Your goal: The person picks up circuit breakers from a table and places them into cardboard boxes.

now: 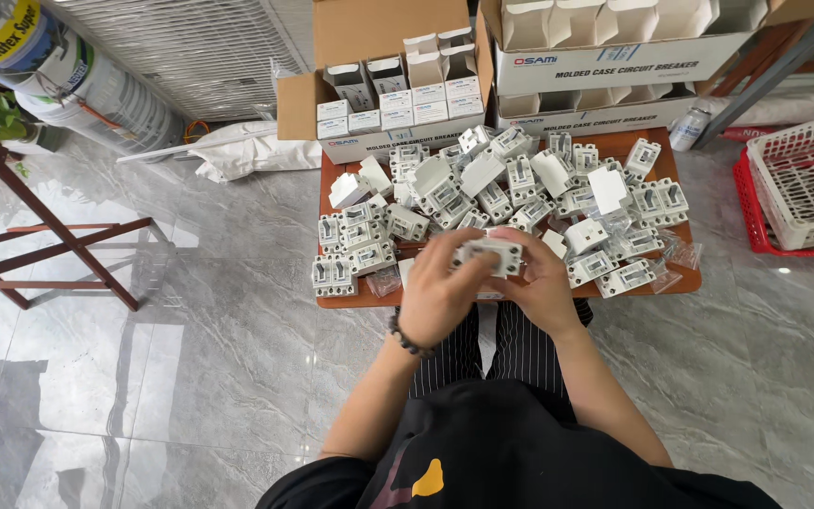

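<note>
You are holding one white breaker [489, 254] between both hands, just above the near edge of the low table [350, 300]. Your left hand [438, 290] is gripping it from the 9 o'clock side, fingers curled over its top and left end. Your right hand [541, 283] is closing on its right end from the 3 o'clock side, with the fingertips [516, 238] wrapping over the upper edge. Both hands are touching the breaker; neither is open.

A dark bead bracelet [411, 341] is sitting on your left wrist.

At 12 o'clock from the breaker, a heap of white breakers [511, 193] is covering the table, with small clear plastic bags [678, 253] lying among them toward 3 o'clock. Beyond the heap, at 12 o'clock, an open cardboard carton [388, 85] is holding small white boxes [398, 108]. At 1 o'clock, two stacked cartons [614, 71] are holding open white boxes.

At 3 o'clock, well apart from the table, a white basket [807, 174] is sitting in a red basket [751, 221] on the floor. At 9 o'clock, a dark wooden stand [58, 240] is resting on the grey marble floor [190, 377].
</note>
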